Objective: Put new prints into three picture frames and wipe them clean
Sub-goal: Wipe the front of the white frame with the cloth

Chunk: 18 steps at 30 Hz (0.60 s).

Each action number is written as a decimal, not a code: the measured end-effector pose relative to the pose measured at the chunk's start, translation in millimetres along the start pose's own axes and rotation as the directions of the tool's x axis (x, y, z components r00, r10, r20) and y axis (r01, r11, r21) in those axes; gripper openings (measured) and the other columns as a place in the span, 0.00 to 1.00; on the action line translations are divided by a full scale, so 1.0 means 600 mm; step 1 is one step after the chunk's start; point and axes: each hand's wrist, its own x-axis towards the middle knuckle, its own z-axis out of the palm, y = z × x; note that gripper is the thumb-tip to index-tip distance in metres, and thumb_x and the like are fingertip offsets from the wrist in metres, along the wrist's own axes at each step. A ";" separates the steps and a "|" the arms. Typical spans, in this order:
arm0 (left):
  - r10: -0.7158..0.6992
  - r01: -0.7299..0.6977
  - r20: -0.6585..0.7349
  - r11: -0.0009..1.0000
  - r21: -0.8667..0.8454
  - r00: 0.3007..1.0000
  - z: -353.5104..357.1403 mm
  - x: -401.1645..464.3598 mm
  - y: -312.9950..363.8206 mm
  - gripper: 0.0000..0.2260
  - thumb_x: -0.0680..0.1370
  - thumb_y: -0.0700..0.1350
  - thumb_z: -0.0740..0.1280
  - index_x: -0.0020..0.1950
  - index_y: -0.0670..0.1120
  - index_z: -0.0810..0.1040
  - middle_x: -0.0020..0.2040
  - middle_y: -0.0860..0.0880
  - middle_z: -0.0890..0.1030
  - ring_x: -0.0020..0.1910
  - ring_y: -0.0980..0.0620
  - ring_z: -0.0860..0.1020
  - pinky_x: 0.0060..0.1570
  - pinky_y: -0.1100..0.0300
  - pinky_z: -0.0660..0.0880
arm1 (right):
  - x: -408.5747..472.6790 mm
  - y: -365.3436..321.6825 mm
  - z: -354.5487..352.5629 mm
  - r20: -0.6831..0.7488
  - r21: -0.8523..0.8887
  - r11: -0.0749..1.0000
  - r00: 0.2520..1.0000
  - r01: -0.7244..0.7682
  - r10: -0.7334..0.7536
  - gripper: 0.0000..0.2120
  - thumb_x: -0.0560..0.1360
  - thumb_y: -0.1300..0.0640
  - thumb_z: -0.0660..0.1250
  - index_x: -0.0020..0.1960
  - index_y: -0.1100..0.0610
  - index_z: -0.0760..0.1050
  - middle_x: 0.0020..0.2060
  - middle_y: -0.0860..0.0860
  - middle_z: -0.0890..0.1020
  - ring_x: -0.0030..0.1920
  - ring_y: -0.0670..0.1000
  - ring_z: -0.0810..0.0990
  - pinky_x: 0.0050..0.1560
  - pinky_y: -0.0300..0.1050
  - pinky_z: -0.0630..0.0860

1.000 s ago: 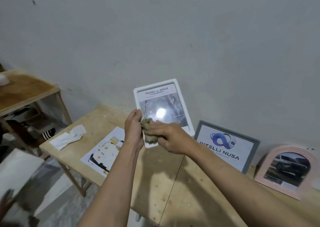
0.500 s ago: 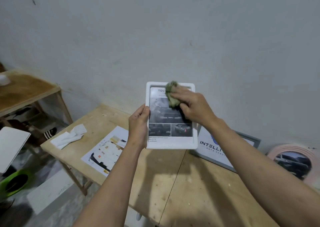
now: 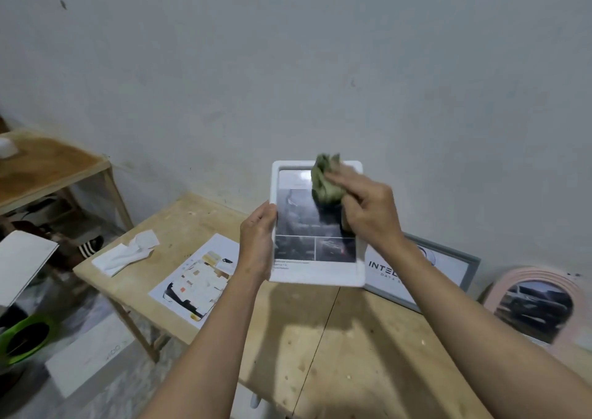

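My left hand (image 3: 258, 242) grips the left edge of a white picture frame (image 3: 317, 273) and holds it upright above the wooden table (image 3: 320, 338). The frame holds a print with dark car photos. My right hand (image 3: 365, 210) presses a crumpled green cloth (image 3: 325, 181) against the upper right of the glass. A grey frame (image 3: 448, 268) with a blue logo print leans on the wall behind my right forearm. A pink arched frame (image 3: 538, 303) with a car print leans at the far right.
A loose printed sheet (image 3: 195, 281) and a white folded tissue (image 3: 126, 252) lie on the table's left part. A lower wooden side table (image 3: 48, 169) stands at the left. A green bowl (image 3: 22, 338) and white boards sit on the floor.
The frame went from tilted to upright facing me. My right hand carried the cloth from the frame's lower left corner up to its top and keeps rubbing near the upper right.
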 end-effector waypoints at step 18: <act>0.079 -0.075 -0.041 0.994 0.084 0.996 0.016 0.015 0.030 0.14 0.79 0.47 0.63 0.35 0.46 0.67 0.34 0.46 0.65 0.36 0.47 0.62 0.40 0.52 0.62 | -0.016 -0.032 0.034 0.126 0.297 0.901 0.949 -0.316 0.291 0.25 0.70 0.74 0.59 0.50 0.48 0.84 0.51 0.53 0.85 0.43 0.45 0.83 0.47 0.38 0.77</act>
